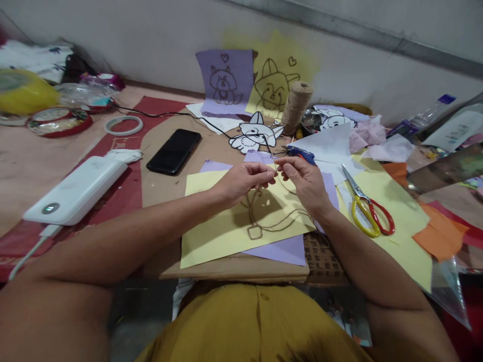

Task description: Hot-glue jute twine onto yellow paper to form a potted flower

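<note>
My left hand (245, 181) and my right hand (304, 178) meet above a yellow paper sheet (211, 236), both pinching a length of brown jute twine (269, 226). The twine hangs down from my fingers and lies on the yellow sheet, glued or laid in a looped outline with a small square end. A purple sheet (283, 250) lies under the yellow one. Just beyond my fingers rests a blue glue gun (302, 154).
A twine spool (296, 106) stands at the back by cartoon fox drawings (226, 80) leaning on the wall. A black phone (174, 151) and white power bank (77, 188) lie left. Scissors with yellow and red handles (368, 208) lie right, among loose coloured papers. A tape roll (124, 124) sits far left.
</note>
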The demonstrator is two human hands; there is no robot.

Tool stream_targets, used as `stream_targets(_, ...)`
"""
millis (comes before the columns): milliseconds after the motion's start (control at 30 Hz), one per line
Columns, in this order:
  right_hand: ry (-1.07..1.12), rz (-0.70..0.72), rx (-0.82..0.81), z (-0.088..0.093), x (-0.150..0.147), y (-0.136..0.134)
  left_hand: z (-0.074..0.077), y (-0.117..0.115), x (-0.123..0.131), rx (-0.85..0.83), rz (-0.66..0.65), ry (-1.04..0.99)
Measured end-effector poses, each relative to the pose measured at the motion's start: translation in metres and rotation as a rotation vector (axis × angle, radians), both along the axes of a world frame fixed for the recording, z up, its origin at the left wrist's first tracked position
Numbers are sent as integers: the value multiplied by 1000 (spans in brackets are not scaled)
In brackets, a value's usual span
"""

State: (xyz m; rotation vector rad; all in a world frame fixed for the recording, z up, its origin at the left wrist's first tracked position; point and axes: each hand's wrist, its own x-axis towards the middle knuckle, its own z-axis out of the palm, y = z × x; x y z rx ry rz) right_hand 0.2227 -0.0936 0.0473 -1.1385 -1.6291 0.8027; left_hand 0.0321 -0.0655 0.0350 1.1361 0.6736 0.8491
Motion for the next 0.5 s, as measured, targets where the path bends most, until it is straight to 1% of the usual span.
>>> stream_targets(133,190,101,-103,-11,-6,0,2,0,1,4,55,-52)
stream_targets(267,257,187,-278,-21,-18,-6,4,1,1,22,121,-93)
stream_targets(400,306,253,-477,-21,-26,-14,6,4,0,68,212,-93)
stream_targets(500,340,326,-559,-16,-25,-14,8,9,-3,53,229,-137)
